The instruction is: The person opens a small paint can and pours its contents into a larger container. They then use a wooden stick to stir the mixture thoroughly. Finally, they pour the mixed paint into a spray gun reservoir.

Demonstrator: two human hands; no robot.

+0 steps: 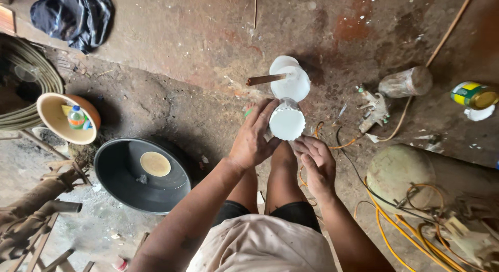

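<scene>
Dirt floor [171,54] lies below; the left hand [253,139] grasps a white jar [286,121] above the knees, the right hand [317,163] curled just beside it (contents unclear, fingertips partly hidden).

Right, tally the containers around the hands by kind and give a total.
Round basins or bowls: 2, a black basin and an orange bowl
White plastic containers: 2, one gripped by the left hand at, right hand beside it, and one on the ground
Jars and tins: 2, a clear jar and a yellow tin
Total: 6
</scene>
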